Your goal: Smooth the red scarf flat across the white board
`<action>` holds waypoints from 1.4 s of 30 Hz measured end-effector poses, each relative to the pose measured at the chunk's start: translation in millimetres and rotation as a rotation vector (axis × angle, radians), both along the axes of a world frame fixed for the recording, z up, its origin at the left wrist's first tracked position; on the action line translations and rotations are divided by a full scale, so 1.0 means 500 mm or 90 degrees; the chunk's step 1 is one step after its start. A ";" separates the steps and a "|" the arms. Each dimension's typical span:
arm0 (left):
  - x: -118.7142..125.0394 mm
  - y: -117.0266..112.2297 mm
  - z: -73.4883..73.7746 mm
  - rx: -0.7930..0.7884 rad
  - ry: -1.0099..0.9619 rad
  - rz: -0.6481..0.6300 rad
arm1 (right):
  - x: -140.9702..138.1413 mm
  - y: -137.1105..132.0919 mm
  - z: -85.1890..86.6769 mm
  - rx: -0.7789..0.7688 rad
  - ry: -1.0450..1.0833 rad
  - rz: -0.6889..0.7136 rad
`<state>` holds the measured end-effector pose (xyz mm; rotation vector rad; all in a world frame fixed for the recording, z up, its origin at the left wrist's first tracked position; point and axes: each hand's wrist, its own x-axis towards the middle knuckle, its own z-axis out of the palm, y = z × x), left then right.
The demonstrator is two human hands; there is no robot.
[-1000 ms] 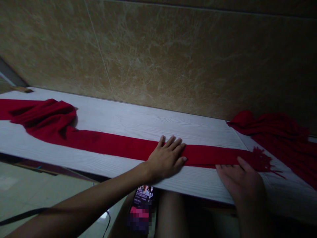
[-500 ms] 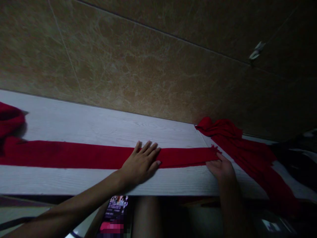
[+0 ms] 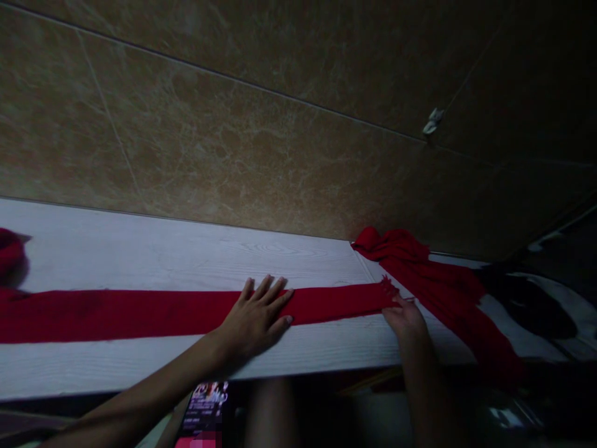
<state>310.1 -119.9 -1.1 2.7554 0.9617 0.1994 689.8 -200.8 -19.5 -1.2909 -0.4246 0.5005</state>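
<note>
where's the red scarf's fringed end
In the head view, the fringed end lies on the white wood-grain board right of centre, just above the right hand, with the left hand on the scarf to its left.

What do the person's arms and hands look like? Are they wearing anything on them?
The left hand and right hand are bare, with slim fingers and no gloves. The left arm and right arm show no sleeves. I see no watch, ring or cable, though the light is dim.

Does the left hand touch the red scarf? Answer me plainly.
Touching: the head view shows the left hand lying flat over the red scarf, its fingers and palm covering part of the band.
</note>
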 end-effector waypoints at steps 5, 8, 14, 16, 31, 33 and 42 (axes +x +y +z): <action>0.018 0.006 0.027 -0.004 -0.015 0.008 | -0.003 -0.013 0.061 0.018 -0.228 -0.171; 0.062 0.006 0.030 0.025 -0.054 -0.040 | -0.044 0.012 0.078 0.010 -0.386 -0.127; 0.133 -0.002 -0.018 0.027 -0.096 -0.086 | -0.110 0.065 0.021 -0.344 -0.866 0.382; 0.131 -0.007 -0.028 0.014 -0.089 -0.096 | -0.099 0.063 0.003 -0.399 -0.885 0.397; -0.012 0.088 0.067 0.049 -0.001 0.082 | -0.052 0.077 0.046 -0.363 -0.963 0.335; -0.040 0.087 0.058 0.049 0.008 0.063 | -0.051 0.082 0.046 -0.368 -0.961 0.327; -0.074 0.094 0.086 -0.234 -0.081 0.095 | -0.039 0.060 0.051 -0.393 -0.895 0.348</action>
